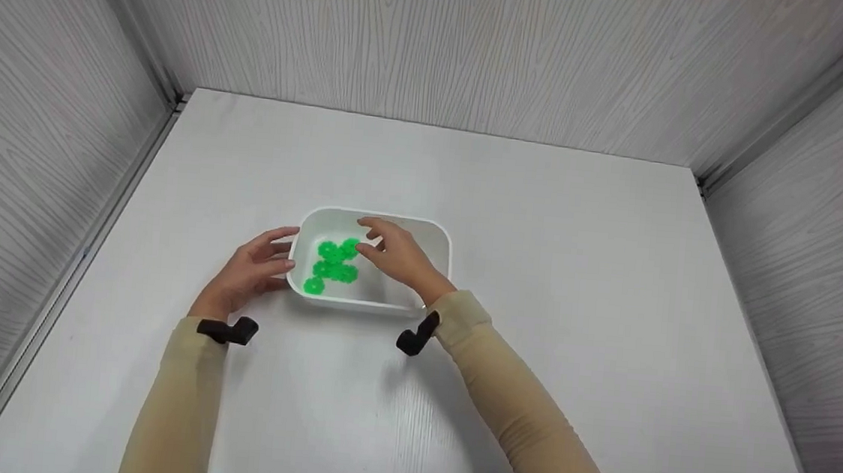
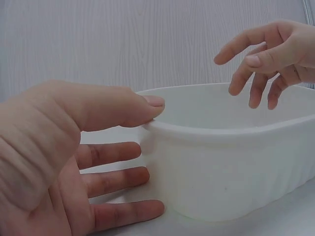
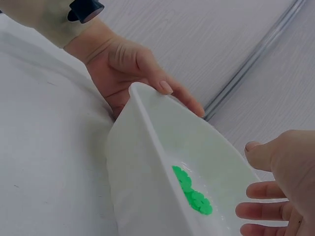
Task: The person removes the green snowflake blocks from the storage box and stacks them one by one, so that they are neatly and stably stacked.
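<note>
One left hand touches one tub holding at least five green pieces

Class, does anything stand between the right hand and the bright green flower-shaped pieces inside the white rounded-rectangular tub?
Nothing visible: the bare right hand hovers over the open white tub, whose green flower-shaped pieces lie uncovered.

White tub on white table
</note>
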Demonstrator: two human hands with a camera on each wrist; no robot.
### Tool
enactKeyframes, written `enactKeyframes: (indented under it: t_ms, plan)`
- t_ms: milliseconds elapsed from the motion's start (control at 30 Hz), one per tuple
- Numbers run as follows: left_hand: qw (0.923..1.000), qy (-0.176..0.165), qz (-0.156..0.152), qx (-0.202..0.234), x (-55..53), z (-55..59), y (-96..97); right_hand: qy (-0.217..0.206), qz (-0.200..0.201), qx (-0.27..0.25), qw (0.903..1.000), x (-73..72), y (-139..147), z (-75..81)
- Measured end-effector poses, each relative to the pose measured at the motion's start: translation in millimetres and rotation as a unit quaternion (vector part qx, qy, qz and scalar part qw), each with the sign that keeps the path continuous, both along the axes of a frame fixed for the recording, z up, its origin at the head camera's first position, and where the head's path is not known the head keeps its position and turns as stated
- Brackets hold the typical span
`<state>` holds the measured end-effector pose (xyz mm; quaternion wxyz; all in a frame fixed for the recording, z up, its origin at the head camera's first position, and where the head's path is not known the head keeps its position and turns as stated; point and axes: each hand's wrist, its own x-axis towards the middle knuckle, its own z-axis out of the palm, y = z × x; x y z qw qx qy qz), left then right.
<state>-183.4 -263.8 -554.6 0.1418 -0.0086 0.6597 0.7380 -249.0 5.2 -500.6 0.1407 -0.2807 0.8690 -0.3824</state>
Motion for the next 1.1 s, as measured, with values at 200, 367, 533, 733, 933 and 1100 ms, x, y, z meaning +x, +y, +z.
enactKeyframes:
  t_ms: [200, 367, 533, 733, 933, 1100]
  plan:
    - [0.9998, -0.014, 0.012, 0.008, 0.3, 0.3, 0.9, -0.027, 0.004, 0.052, 0.9983, -6.3, -12, -7.9]
    - [0.9994, -0.015, 0.027, 0.015, 3.2, -1.8, 0.7, -0.014, 0.014, 0.102, 0.9946, -6.2, -24, -11.9]
    - [0.9990, -0.009, 0.035, 0.026, 3.6, -4.6, 1.6, -0.016, 0.012, 0.133, 0.9909, -3.6, -36, -14.8]
    - [0.9995, -0.003, 0.018, 0.024, 2.8, -7.8, 3.4, -0.016, -0.011, 0.159, 0.9871, -3.9, -42, -20.4]
    - [0.9998, 0.000, 0.013, 0.014, 2.4, -6.7, 0.7, -0.004, -0.016, 0.173, 0.9848, -3.0, -48, -22.5]
    - [0.9999, 0.001, 0.014, 0.009, 6.0, -4.1, 2.0, -0.008, -0.028, 0.195, 0.9805, -1.3, -53, -24.8]
